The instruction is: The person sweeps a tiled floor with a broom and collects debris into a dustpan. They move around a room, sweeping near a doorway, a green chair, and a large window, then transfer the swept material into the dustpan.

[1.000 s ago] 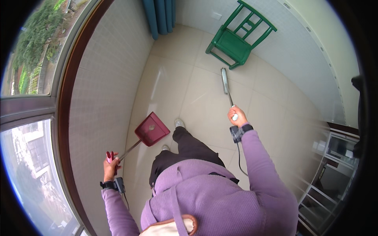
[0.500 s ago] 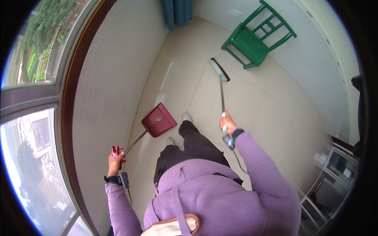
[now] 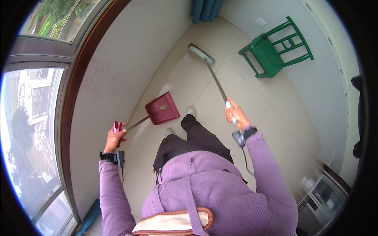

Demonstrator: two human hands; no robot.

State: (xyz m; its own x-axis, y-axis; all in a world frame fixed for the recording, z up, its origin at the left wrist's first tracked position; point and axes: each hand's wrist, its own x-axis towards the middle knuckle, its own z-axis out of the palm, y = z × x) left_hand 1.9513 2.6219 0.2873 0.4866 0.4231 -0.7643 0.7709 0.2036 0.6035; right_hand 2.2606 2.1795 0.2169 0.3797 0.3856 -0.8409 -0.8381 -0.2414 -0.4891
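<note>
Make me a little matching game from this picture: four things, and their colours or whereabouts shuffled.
1. dustpan
2. broom
3. chair
4. sweater

A. green
B. held in the right hand
C. purple
D. held in the left hand

Pairs: 1-D, 2-B, 3-A, 4-C

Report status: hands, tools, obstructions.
Left hand holding red dustpan, pale scrap inside. Right hand holding broom, broom head farther out than dustpan. Green chair right of broom head, apart from it.
</note>
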